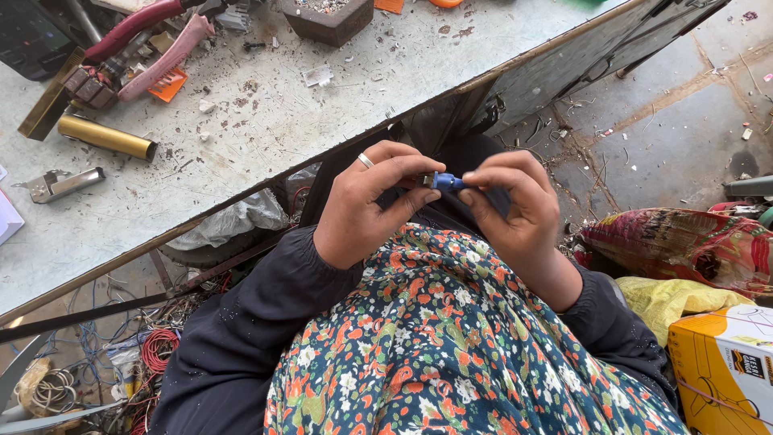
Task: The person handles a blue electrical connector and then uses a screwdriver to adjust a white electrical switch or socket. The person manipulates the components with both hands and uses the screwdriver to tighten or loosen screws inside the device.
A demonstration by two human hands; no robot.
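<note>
Small blue part [445, 181] pinched between both hands above the lap, just off the near edge of the worktop [266, 129] and well clear of everything lying on it. Left hand [366, 205], with a ring on one finger, closed narrowly on the part's left end, thumb beneath and fingertips on top; right hand [515, 205] closed on the right end in the same way, fingers [499, 173] curled over the top so that most of the part is hidden. Whether a metal tip shows at the left end: too small to tell. Best handled, by the look of it, with a short, firm pinch close to the middle of the part, wrists steadied against the floral cloth [451, 346] on the lap, and any twist or pull kept straight along its length, not bent sideways. Worth keeping over the lap, since a slip to either side would likely drop it into the wire scraps [153, 346] on the floor or among the bags [676, 250] at the right. On the worktop, well apart from the hands: a brass-coloured tube [106, 137], a small metal clip [60, 184], red-handled pliers [133, 28] and a dark tray [326, 18] with grit inside. Yellow box [725, 366] at lower right, untouched.
</note>
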